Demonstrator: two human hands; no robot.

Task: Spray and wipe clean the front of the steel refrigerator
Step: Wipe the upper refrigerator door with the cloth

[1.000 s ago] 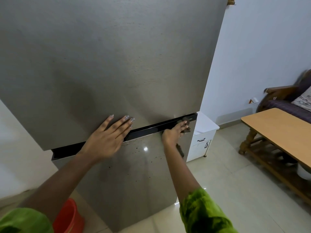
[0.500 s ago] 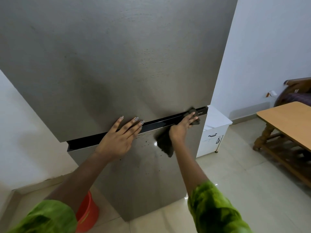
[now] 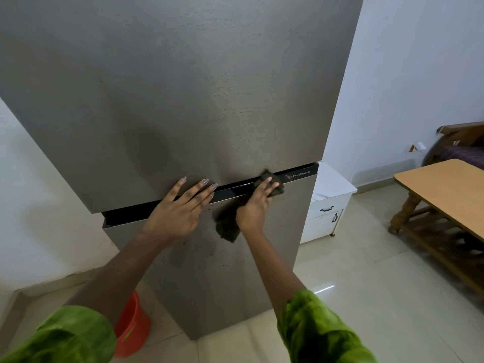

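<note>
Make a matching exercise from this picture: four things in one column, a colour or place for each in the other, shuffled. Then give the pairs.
1 left hand
2 cloth
3 bucket
4 table

A orange, beside the refrigerator
B wooden, far right
C flat against the refrigerator
D dark, held by the right hand

Pairs: 1-C, 2-D, 3-A, 4-B.
</note>
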